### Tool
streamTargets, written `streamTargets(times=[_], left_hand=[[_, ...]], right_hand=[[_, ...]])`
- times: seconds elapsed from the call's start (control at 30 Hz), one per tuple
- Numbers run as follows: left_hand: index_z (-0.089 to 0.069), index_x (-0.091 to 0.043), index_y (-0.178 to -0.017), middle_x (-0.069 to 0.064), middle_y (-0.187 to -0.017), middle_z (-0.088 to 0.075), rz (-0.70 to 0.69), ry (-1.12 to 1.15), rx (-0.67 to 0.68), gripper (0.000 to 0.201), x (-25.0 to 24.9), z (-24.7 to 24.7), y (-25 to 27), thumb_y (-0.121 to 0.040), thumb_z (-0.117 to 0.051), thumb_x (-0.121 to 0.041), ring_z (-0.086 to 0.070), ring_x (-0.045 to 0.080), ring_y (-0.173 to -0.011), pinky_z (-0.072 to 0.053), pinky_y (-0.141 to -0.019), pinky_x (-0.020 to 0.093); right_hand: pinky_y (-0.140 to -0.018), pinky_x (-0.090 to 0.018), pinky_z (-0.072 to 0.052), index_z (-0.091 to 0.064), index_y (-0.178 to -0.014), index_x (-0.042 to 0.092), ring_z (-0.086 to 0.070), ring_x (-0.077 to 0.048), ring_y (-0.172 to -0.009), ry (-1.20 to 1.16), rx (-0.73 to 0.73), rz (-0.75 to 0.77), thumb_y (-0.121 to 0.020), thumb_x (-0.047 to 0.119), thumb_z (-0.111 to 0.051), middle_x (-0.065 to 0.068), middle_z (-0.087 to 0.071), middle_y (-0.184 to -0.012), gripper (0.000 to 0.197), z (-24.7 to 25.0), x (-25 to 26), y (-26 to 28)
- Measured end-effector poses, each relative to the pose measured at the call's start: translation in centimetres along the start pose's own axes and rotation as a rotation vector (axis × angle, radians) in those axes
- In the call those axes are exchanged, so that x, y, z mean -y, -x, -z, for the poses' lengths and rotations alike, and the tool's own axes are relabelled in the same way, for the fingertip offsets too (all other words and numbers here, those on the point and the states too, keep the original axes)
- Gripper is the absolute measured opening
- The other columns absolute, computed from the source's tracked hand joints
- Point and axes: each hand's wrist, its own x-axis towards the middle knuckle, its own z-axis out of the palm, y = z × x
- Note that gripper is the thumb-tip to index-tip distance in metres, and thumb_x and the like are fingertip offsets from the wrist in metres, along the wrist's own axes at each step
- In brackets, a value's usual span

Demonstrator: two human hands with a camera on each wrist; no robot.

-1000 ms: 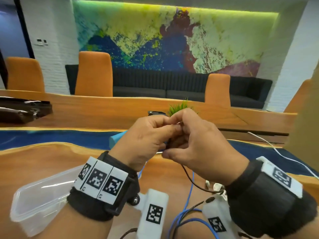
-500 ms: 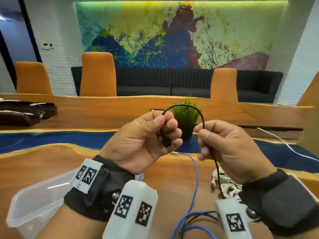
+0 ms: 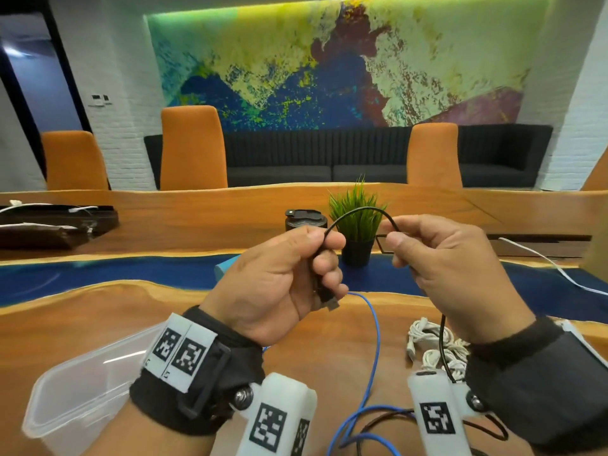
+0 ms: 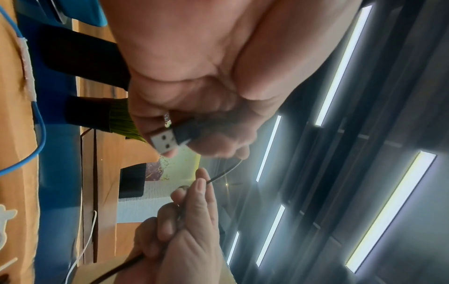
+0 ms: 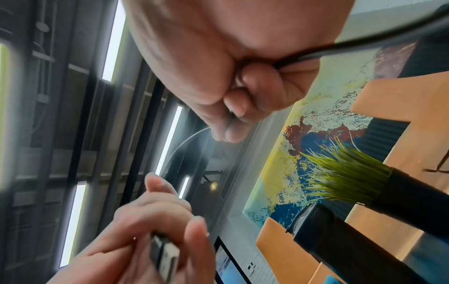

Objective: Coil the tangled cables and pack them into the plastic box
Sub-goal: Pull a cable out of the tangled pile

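A black cable [image 3: 357, 210] arches above the worktop [image 3: 98, 311]; the left hand [image 3: 279, 278] clasps its USB plug [image 4: 163, 142], the right hand [image 3: 454, 274] pinches the cord. Coiling looks begun; next, likely another loop. The plastic box [image 3: 75, 393] waits left of the plug.

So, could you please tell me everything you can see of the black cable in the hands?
The black cable is thin, round and rubbery-looking. Its USB plug, silver metal with a black housing, pokes out below the left hand, which grips it. The cord arches over to the right hand, which pinches it, then hangs down toward the wooden table.
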Motion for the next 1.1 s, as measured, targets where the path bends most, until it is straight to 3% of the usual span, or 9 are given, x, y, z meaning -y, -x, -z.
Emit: streamTargets(times=[0.07, 0.2, 0.3, 0.5, 0.7, 0.83, 0.9, 1.0, 1.1], left_hand=[[-0.072, -0.012, -0.088, 0.001, -0.072, -0.057, -0.035, 0.045, 0.029, 0.025, 0.2, 0.2, -0.1, -0.094, -0.050, -0.022, -0.060, 0.016, -0.067, -0.050, -0.086, 0.046], [-0.075, -0.016, -0.084, 0.004, -0.086, -0.072, -0.156, 0.035, 0.002, 0.018, 0.3, 0.2, -0.3, -0.088, -0.058, -0.021, -0.068, 0.016, -0.072, -0.055, -0.078, 0.039], [-0.069, -0.012, -0.092, 0.007, -0.111, -0.074, -0.277, -0.270, -0.034, 0.021, 0.4, 0.2, -0.3, -0.090, -0.050, -0.022, -0.072, 0.019, -0.089, -0.056, -0.081, 0.036], [-0.063, -0.007, -0.101, -0.003, -0.118, -0.070, -0.470, -0.987, 0.013, 0.014, 1.0, -0.1, 0.2, -0.101, -0.049, -0.013, -0.058, 0.000, -0.120, -0.051, -0.096, 0.027], [-0.061, -0.023, -0.101, -0.018, -0.102, -0.063, -0.578, -1.373, 0.035, 0.014, 1.1, 0.9, -0.2, -0.100, -0.048, -0.025, -0.057, -0.001, -0.095, -0.042, -0.080, 0.014], [-0.067, -0.021, -0.105, -0.016, -0.101, -0.068, -0.456, -1.248, 0.089, 0.020, 0.7, 1.3, 0.0, -0.098, -0.049, -0.022, -0.063, 0.001, -0.096, -0.050, -0.084, 0.021], [-0.068, -0.020, -0.101, -0.009, -0.101, -0.072, -0.334, -1.131, 0.132, 0.022, 0.4, 1.1, 0.3, -0.097, -0.047, -0.023, -0.061, 0.007, -0.084, -0.050, -0.076, 0.028], [-0.059, -0.015, -0.089, 0.005, -0.097, -0.073, -0.103, -0.504, 0.195, 0.016, 0.9, 0.2, 0.5, -0.094, -0.044, -0.018, -0.053, 0.010, -0.072, -0.042, -0.065, 0.026], [-0.054, -0.013, -0.092, 0.015, -0.113, -0.071, -0.080, 0.055, 0.277, 0.013, 1.0, -0.3, 0.3, -0.094, -0.042, -0.019, -0.059, 0.011, -0.078, -0.045, -0.067, 0.025]], right_hand=[[-0.051, -0.014, -0.038, -0.072, -0.094, 0.019, -0.053, -0.004, -0.049, 0.058, 0.022, 0.021, -0.090, 0.013, -0.067, -0.003, -0.066, -0.064, 0.009, -0.2, -0.1, 0.1], [-0.065, -0.020, -0.048, -0.074, -0.092, 0.029, -0.062, -0.004, -0.073, 0.398, 0.267, 0.165, -0.090, 0.024, -0.068, 0.012, -0.068, -0.075, 0.008, -0.5, 0.7, 1.3], [-0.060, -0.023, -0.042, -0.069, -0.084, 0.027, -0.055, -0.006, -0.072, 0.619, 0.399, 0.304, -0.092, 0.032, -0.063, 0.012, -0.060, -0.070, 0.012, -0.9, 2.0, 2.0], [-0.058, -0.029, -0.046, -0.070, -0.075, 0.027, -0.055, -0.007, -0.066, 0.701, 0.322, 0.399, -0.083, 0.037, -0.055, 0.010, -0.059, -0.067, 0.020, -0.3, 3.1, 2.3], [-0.063, -0.019, -0.047, -0.074, -0.081, 0.025, -0.059, -0.003, -0.071, 0.601, 0.195, 0.489, -0.081, 0.023, -0.069, 0.015, -0.064, -0.074, 0.006, 0.4, 3.8, 1.9], [-0.067, -0.027, -0.049, -0.073, -0.083, 0.014, -0.060, -0.011, -0.074, 0.555, -0.022, 0.612, -0.081, 0.016, -0.079, 0.005, -0.067, -0.078, 0.006, 0.5, 3.1, 1.6], [-0.069, -0.031, -0.050, -0.072, -0.084, 0.010, -0.060, -0.015, -0.075, 0.495, -0.117, 0.597, -0.083, 0.019, -0.078, 0.000, -0.066, -0.079, 0.010, 0.1, 2.1, 1.3], [-0.072, -0.037, -0.050, -0.072, -0.087, 0.010, -0.061, -0.018, -0.080, 0.389, -0.160, 0.480, -0.091, 0.025, -0.068, -0.001, -0.067, -0.082, 0.016, -0.4, 0.2, 0.8], [-0.075, -0.036, -0.051, -0.073, -0.096, 0.016, -0.061, -0.013, -0.082, 0.313, -0.063, 0.342, -0.097, 0.022, -0.058, 0.004, -0.068, -0.085, 0.016, -0.9, -0.9, 0.7]])
